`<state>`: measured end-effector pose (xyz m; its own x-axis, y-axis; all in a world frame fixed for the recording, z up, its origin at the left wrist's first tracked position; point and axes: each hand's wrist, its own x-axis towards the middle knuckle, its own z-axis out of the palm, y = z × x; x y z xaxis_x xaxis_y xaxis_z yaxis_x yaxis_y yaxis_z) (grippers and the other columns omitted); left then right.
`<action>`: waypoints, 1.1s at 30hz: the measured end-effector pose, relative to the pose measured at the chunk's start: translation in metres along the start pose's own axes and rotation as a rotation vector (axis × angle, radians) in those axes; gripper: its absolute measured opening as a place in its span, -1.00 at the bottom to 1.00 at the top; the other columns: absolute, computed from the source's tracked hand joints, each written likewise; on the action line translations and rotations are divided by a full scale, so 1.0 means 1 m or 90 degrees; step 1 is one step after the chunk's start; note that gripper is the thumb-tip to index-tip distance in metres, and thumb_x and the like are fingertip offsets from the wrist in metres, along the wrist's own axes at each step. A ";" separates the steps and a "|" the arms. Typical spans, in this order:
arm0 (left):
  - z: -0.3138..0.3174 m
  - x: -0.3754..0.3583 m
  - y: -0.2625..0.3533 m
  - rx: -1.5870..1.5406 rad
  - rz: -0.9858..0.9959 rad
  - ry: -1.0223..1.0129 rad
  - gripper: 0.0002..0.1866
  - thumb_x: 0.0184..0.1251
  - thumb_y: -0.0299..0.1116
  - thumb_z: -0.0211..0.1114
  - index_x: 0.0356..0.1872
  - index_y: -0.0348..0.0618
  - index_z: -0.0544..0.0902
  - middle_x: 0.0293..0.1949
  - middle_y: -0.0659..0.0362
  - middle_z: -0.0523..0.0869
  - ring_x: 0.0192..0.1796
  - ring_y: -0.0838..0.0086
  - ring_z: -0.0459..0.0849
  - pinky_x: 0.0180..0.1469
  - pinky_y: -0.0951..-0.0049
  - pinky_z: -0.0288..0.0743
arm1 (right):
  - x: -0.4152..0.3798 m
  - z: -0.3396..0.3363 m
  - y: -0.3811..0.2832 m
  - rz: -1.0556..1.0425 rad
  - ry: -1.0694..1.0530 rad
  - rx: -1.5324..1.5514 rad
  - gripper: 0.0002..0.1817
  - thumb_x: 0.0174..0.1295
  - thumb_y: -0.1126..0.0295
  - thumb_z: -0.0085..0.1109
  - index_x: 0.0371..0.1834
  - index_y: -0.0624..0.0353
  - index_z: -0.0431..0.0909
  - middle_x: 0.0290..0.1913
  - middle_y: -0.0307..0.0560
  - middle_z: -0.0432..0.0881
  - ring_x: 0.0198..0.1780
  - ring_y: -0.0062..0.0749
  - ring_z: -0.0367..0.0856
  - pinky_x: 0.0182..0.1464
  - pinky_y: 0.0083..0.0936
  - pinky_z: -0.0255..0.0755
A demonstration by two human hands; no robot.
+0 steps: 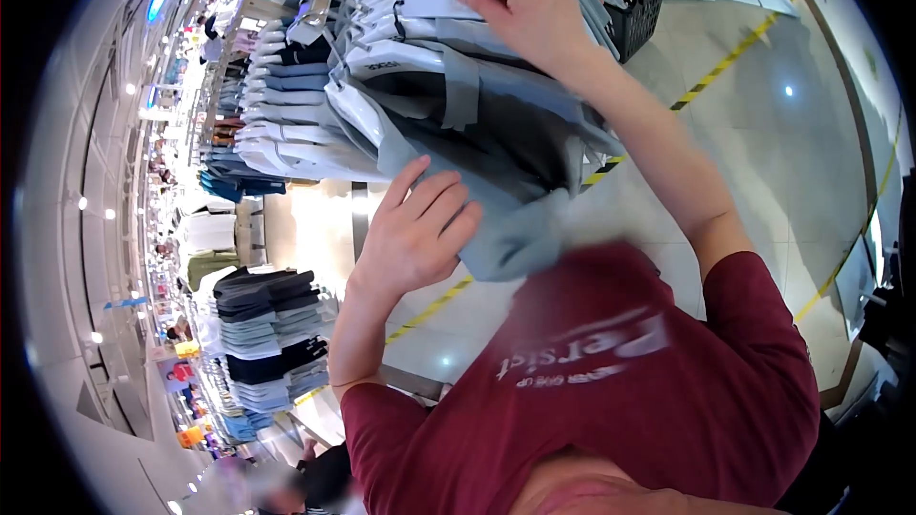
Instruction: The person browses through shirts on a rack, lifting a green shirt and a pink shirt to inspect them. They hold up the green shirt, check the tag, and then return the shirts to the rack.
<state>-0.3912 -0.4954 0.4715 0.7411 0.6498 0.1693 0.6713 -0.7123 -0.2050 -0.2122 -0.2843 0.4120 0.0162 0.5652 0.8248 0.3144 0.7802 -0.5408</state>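
Note:
My right hand [530, 14] reaches to the far end of a rail of hung clothes. Its thumb and fingers pinch the end of a pale, blank-looking hang tag [439, 1], with a dark cord at the tag's other end. Closer to me, my left hand [417, 229] lies with bent fingers over the edge of a grey-blue garment [501, 229] that is pulled out toward my body. The left thumb is hidden. Just beyond it, a dark garment [496, 129] and a grey strap-like piece [462, 86] hang in the row.
Packed hangers with light garments [286, 124] fill the rack at the left. A black plastic basket [637, 0] stands at the back right. Yellow-black tape [720, 57] crosses the tiled floor. Folded clothes [267, 324] are stacked at lower left, near another person [324, 479].

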 end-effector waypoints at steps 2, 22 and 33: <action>-0.001 -0.002 -0.001 0.003 -0.001 0.021 -0.74 -0.05 -0.49 0.31 -0.24 -0.10 0.65 -0.18 0.15 0.70 0.07 0.26 0.71 0.38 -0.01 0.47 | 0.014 -0.007 -0.006 0.099 -0.092 0.016 -0.80 0.35 0.27 0.36 -0.04 0.05 0.74 -0.23 -0.07 0.78 -0.30 -0.12 0.73 -0.23 -0.37 0.59; -0.001 -0.018 -0.005 -0.026 -0.009 0.070 -0.66 -0.12 -0.51 0.36 -0.20 -0.12 0.68 -0.11 0.16 0.72 0.10 0.23 0.72 0.36 -0.02 0.49 | 0.078 0.055 -0.011 -0.289 -0.474 -0.094 -0.77 0.33 0.23 0.23 -0.13 0.13 0.71 -0.26 0.11 0.76 -0.16 0.11 0.73 -0.08 -0.04 0.57; 0.003 -0.018 -0.007 -0.025 0.002 0.083 -0.66 -0.12 -0.50 0.37 -0.19 -0.12 0.68 -0.11 0.15 0.73 0.11 0.22 0.72 0.34 -0.02 0.50 | 0.052 0.075 -0.017 -0.213 -0.389 -0.051 -0.78 0.29 0.30 0.17 -0.15 0.18 0.69 -0.31 0.26 0.74 -0.18 0.18 0.75 -0.09 0.02 0.58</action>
<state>-0.4093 -0.5008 0.4669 0.7365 0.6099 0.2926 0.6674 -0.7256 -0.1675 -0.2878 -0.2482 0.4523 -0.6227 0.3662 0.6915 0.2788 0.9296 -0.2412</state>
